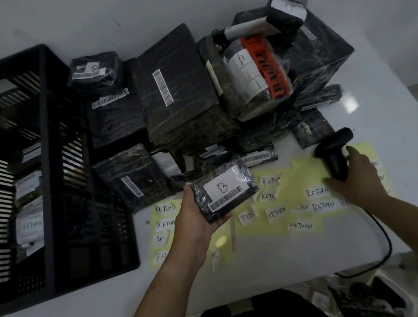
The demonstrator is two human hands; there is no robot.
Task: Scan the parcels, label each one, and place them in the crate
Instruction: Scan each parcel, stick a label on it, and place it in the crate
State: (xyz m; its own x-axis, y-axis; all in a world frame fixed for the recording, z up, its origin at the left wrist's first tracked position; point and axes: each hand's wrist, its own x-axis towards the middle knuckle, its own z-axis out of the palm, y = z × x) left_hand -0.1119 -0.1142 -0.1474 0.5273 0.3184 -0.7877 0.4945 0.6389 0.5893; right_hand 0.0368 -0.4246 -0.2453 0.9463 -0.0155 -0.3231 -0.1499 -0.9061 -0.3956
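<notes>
Cradling a black parcel from beneath, left hand palm-up, right hand gripping the scanner

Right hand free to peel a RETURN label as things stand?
Probably not yet: the right hand grips the scanner. The RETURN labels lie uncovered right beside it, so reach looks fine once the scanner is down.
</notes>
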